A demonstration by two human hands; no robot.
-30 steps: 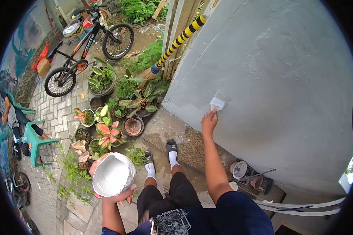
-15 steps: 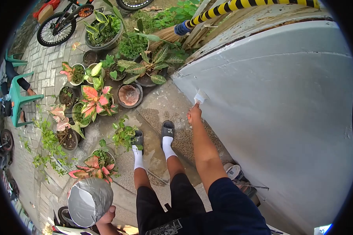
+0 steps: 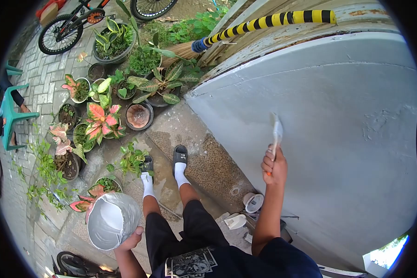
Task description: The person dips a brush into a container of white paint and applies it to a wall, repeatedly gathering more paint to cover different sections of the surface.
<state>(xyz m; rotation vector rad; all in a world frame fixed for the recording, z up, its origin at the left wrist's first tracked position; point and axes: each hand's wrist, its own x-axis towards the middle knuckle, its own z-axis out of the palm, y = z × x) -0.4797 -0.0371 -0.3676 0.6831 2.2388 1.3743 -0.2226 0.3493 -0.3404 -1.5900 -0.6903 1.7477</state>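
Note:
In my right hand is a paintbrush, its handle wrapped by closed fingers. The slightly blurred bristles are at the surface of the grey-painted wall. My left hand grips the side of a paint-smeared bucket, thumb at its edge. The bucket tilts so that pale grey paint shows inside. Most of the left hand's fingers are hidden behind it.
Potted plants crowd the ground on the left, beside a green plastic stool. A broom with a striped handle leans above the wall. Near the wall's foot stand a white tub and other items. A person's hand shows far left.
My right hand has moved the brush right along the wall, away from its left corner. The bucket has shifted slightly up and right in view. The whole view has turned a little right.

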